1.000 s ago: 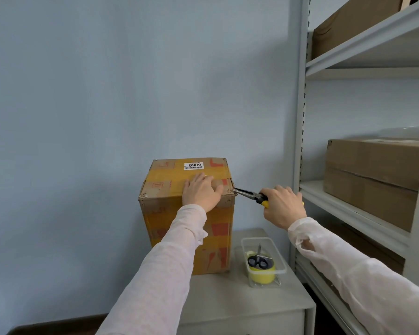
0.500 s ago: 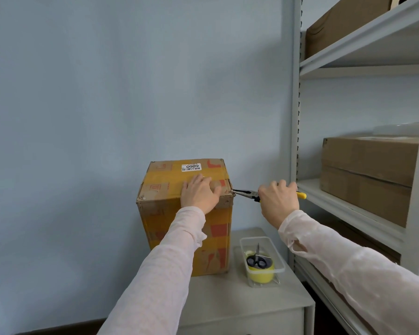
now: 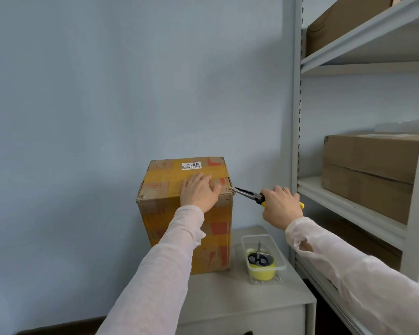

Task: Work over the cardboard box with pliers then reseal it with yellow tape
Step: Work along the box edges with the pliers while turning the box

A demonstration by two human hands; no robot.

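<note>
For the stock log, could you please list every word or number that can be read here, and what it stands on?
"0989": on the white label on top of the box.
Small line under that number, beside a code square: too small to read.
Red print on the box's top and front: too blurred to read.
Shelf boxes: no text visible.

We see soft, even, cool light with faint shadows and no glare. The shelving (image 3: 298,93) bows slightly at the edges, and the image looks perhaps a little soft throughout.
</note>
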